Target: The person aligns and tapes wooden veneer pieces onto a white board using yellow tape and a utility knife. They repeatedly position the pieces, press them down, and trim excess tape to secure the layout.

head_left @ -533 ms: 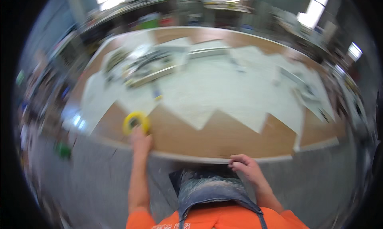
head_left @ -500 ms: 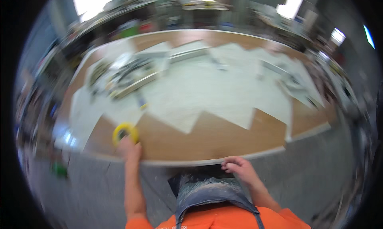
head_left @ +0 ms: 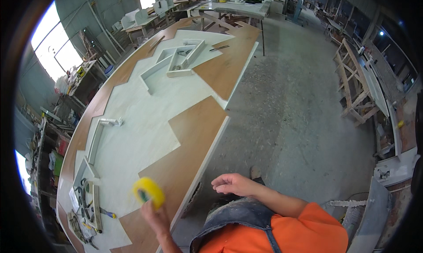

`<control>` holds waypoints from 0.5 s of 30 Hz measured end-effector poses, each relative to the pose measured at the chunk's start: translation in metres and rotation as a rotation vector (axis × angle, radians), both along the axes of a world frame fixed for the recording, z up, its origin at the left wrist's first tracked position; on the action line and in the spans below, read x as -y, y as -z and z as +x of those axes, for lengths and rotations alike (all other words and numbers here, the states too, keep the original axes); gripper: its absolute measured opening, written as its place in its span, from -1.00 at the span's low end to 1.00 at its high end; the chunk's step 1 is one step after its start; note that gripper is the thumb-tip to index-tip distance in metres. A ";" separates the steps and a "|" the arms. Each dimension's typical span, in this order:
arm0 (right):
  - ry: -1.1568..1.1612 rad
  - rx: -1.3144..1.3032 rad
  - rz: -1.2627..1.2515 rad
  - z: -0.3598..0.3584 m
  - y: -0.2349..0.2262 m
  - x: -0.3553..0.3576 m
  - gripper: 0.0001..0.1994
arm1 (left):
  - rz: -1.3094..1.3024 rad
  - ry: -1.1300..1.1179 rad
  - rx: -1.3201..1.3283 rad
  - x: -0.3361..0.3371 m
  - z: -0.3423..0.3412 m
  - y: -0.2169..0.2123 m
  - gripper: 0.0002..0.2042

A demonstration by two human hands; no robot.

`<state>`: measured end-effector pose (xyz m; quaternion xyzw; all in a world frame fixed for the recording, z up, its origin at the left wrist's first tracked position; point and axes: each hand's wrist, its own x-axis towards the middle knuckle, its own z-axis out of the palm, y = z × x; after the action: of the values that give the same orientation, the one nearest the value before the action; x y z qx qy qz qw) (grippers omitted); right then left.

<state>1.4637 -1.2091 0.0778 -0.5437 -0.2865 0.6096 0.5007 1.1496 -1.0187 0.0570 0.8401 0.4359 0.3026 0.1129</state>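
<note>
Tape: a thick, ring-shaped roll of bright yellow tape [head_left: 154, 190] is held up at the near part of the table, slightly blurred; whether the surface below is touched cannot be told.
Left hand: the tape's lower side is gripped by the left hand [head_left: 156, 218], with the fingers partly hidden by the roll.
Right hand: the right hand [head_left: 228, 184] is held loosely open, with the fingers slightly bent, in front of the body and apart from the table edge.
Table: the broad, pale, whitish tabletop [head_left: 145, 129] is bordered by brown, wood-toned panels with zigzag inner edges [head_left: 194, 140].
Panel gap: the near-side border is broken by a narrow gap, beyond which another brown panel [head_left: 231, 68] is laid.
White pieces: a white, box-like rectangular frame [head_left: 179, 73] is set at the far end, and a white angled strip [head_left: 94, 143] is placed along the left side.
Tools: a blue-and-yellow-handled tool [head_left: 108, 213] is laid beside a pale, narrow bar [head_left: 96, 204] at the lower left.
Clothing: a dark, dust-marked apron [head_left: 240, 212] is worn over an orange shirt [head_left: 308, 228].
Floor: a slatted wooden trestle [head_left: 352, 83] is stood on the grey, scuffed floor [head_left: 291, 125] at the right.
</note>
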 end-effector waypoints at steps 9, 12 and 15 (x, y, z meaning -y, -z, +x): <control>0.130 -0.214 0.207 0.217 -0.005 0.030 -0.44 | 0.087 0.812 -0.056 0.066 0.353 -0.048 -0.51; 0.188 -0.168 0.236 0.288 -0.013 0.033 -0.49 | 0.090 0.817 -0.074 0.073 0.430 -0.051 -0.50; 0.254 -0.061 0.209 0.341 -0.024 0.024 -0.55 | 0.082 0.767 -0.077 0.072 0.489 -0.052 -0.52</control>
<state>1.8049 -1.2328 0.1020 -0.5017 -0.2623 0.5245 0.6360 1.6387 -1.0906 0.1090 0.9566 0.0816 0.2238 0.1679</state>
